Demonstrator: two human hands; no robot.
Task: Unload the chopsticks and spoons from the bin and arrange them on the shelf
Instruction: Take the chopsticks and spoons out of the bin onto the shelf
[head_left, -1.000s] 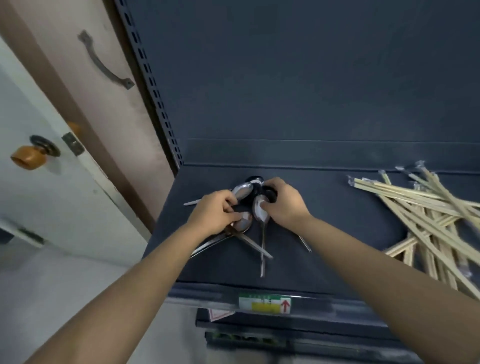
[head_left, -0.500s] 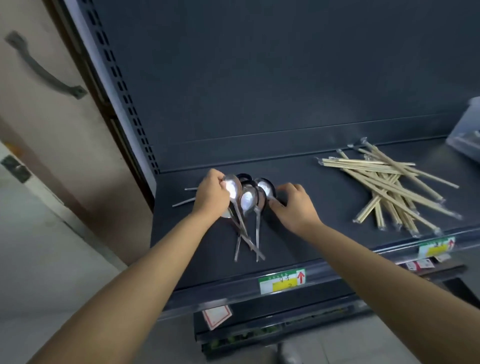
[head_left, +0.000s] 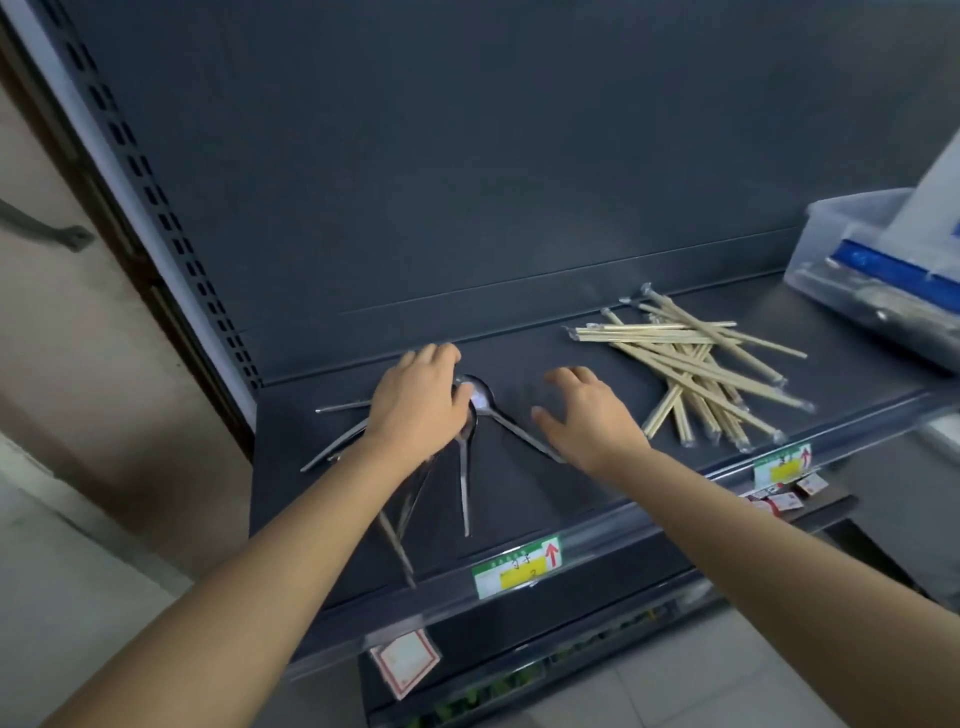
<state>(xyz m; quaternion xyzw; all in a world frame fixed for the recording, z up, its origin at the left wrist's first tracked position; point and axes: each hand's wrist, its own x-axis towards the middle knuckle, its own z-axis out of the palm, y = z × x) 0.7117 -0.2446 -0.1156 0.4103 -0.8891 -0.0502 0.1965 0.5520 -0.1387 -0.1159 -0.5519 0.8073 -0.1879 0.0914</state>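
Left grip (head_left: 415, 410) lies flat, fingers relaxed, on the bowls of the spoons (head_left: 464, 483), whose handles fan from 9 to 4 o'clock on the shelf (head_left: 545, 493). Right grip (head_left: 592, 415), spread and empty, is at their 3 o'clock. Chopsticks (head_left: 696, 379) are piled at its 2 o'clock, with the bin (head_left: 883, 270) beyond.

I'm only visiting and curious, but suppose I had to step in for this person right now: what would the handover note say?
The left hand lies palm down on the metal spoons, over their bowls, with no grip.
The right hand is open beside them and holds nothing.
The spoons are fanned out on the left part of the shelf, handles splayed.
The wrapped chopsticks lie in a loose crisscrossed pile further right.
The plastic bin sits at the far right; its contents are too blurred to tell.
Done: both kinds are on the shelf.
Left: straighten the spoons, tidy the chopsticks, check the bin.
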